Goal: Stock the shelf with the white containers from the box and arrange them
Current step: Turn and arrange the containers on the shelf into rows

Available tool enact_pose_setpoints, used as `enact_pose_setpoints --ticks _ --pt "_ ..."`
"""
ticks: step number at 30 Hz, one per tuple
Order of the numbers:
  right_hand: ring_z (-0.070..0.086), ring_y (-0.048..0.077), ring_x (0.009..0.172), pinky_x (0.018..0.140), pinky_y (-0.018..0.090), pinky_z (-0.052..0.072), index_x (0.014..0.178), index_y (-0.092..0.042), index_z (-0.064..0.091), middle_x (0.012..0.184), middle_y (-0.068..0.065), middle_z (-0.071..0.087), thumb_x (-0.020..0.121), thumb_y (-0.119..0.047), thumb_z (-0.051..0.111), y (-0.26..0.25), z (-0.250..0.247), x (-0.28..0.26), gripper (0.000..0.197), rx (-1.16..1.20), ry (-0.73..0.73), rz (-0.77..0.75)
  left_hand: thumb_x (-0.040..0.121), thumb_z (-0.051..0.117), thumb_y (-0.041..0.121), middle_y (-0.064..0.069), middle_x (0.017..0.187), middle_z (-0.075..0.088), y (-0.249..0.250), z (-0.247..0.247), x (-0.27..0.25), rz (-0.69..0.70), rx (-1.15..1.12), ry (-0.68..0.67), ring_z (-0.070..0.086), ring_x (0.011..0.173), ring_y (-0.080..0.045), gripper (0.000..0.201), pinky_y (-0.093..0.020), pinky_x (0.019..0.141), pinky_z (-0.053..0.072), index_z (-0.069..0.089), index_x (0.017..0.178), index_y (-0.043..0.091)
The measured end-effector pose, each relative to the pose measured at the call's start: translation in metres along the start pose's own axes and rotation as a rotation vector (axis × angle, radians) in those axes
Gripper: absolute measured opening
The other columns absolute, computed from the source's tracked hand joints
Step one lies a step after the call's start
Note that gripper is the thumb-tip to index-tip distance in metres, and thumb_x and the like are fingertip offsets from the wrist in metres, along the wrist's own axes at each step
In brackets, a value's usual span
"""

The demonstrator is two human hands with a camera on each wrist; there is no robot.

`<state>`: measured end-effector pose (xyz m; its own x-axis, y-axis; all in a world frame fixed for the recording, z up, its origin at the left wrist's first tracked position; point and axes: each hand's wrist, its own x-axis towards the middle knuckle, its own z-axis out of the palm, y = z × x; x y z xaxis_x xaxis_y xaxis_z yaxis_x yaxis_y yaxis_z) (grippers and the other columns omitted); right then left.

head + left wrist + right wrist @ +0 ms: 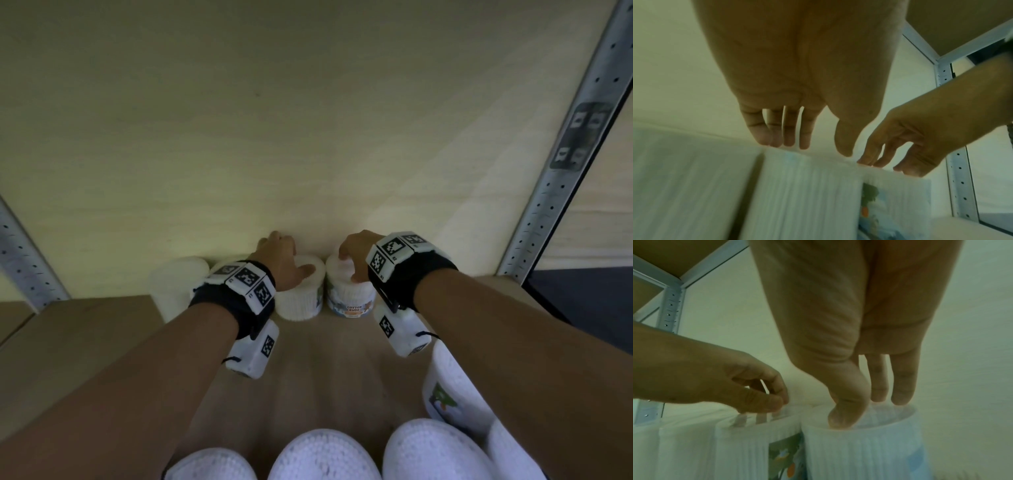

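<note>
Two white ribbed containers stand side by side against the shelf's back wall. My left hand (286, 255) is on top of the left container (298, 305), thumb lying on its lid and fingertips at the far rim. My right hand (354, 257) is on the right container (349, 296), which bears a "Cotton Buds" label. In the right wrist view my right hand (869, 404) has its thumb tip on the lid of its container (859, 451) and fingers hanging straight behind the rim. In the left wrist view my left hand (803, 146) touches the top edge with straight fingers.
Two more white containers (178, 284) stand to the left in the same row. Several white containers (322, 455) fill the foreground below my arms. Perforated metal uprights (548, 188) flank the bay, and the brown shelf board (308, 359) lies between row and foreground.
</note>
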<state>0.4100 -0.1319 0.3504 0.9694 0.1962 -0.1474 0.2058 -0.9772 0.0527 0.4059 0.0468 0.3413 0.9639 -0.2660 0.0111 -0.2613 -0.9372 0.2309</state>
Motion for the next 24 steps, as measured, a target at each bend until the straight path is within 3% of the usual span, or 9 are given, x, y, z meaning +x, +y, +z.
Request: enact_pose_setpoints --ticks 6,10,12,13,16,20,22,24 --pt "0.065 0.035 0.106 0.094 0.048 0.053 0.119 -0.003 0.062 0.12 0.018 0.065 0.082 -0.009 0.06 -0.002 -0.001 -0.001 0.038 0.043 -0.009 0.015 0.085 0.056 0.053 -0.012 0.127 0.042 -0.001 0.009 -0.003 0.022 0.065 0.048 0.043 0.117 -0.03 0.056 -0.045 0.098 0.041 0.05 0.119 0.009" --pt "0.067 0.034 0.099 0.087 0.048 0.056 0.115 -0.008 0.062 0.113 0.014 0.066 0.077 -0.014 0.063 -0.001 0.001 0.001 0.038 0.041 0.016 0.016 0.087 0.058 0.045 -0.011 0.131 0.043 -0.003 0.004 -0.001 0.067 0.037 -0.022 0.044 0.12 -0.029 0.052 -0.044 0.1 0.041 0.049 0.126 0.011" --pt "0.065 0.039 0.101 0.089 0.051 0.055 0.117 -0.005 0.062 0.115 0.019 0.065 0.077 -0.013 0.063 0.003 0.003 0.005 0.041 0.078 -0.011 0.013 0.09 0.059 0.037 -0.009 0.139 0.04 -0.004 -0.001 0.0 0.099 0.022 -0.086 0.042 0.127 -0.028 0.051 -0.042 0.105 0.038 0.046 0.133 0.013" --pt "0.063 0.04 0.106 0.092 0.051 0.053 0.118 -0.002 0.062 0.119 0.022 0.064 0.078 -0.011 0.063 0.005 0.005 0.008 0.042 0.117 -0.034 0.012 0.091 0.058 0.032 -0.009 0.143 0.038 -0.004 -0.004 0.001 0.119 0.009 -0.122 0.041 0.13 -0.027 0.05 -0.04 0.107 0.037 0.044 0.136 0.014" --pt "0.062 0.031 0.111 0.094 0.03 0.051 0.12 -0.002 0.062 0.124 0.014 0.064 0.081 -0.009 0.064 0.007 0.005 0.008 0.039 0.166 -0.059 0.017 0.093 0.055 0.012 -0.005 0.15 0.034 -0.006 -0.01 0.002 0.168 -0.018 -0.225 0.039 0.135 -0.026 0.049 -0.037 0.108 0.038 0.041 0.139 0.02" --pt "0.06 0.041 0.113 0.098 0.049 0.049 0.125 0.007 0.057 0.125 0.027 0.06 0.082 -0.007 0.063 0.004 0.005 0.01 0.045 0.141 -0.054 0.005 0.086 0.049 -0.006 -0.006 0.151 0.034 -0.007 -0.013 0.003 0.2 -0.039 -0.287 0.04 0.134 -0.027 0.059 -0.043 0.105 0.042 0.043 0.137 0.024" --pt "0.061 0.039 0.112 0.096 0.047 0.051 0.124 0.003 0.059 0.124 0.023 0.061 0.084 -0.007 0.06 0.006 0.006 0.01 0.041 0.116 -0.047 0.006 0.086 0.047 -0.005 -0.007 0.148 0.036 -0.004 -0.011 0.0 0.194 -0.081 -0.269 0.042 0.131 -0.029 0.056 -0.042 0.103 0.043 0.044 0.135 0.02" --pt "0.062 0.03 0.111 0.091 0.037 0.054 0.122 -0.008 0.062 0.123 0.012 0.063 0.082 -0.014 0.065 0.01 0.007 0.01 0.041 0.131 -0.036 0.019 0.088 0.05 0.004 -0.01 0.139 0.04 0.002 -0.007 -0.003 0.201 -0.096 -0.141 0.042 0.127 -0.031 0.045 -0.04 0.101 0.042 0.046 0.131 0.015"
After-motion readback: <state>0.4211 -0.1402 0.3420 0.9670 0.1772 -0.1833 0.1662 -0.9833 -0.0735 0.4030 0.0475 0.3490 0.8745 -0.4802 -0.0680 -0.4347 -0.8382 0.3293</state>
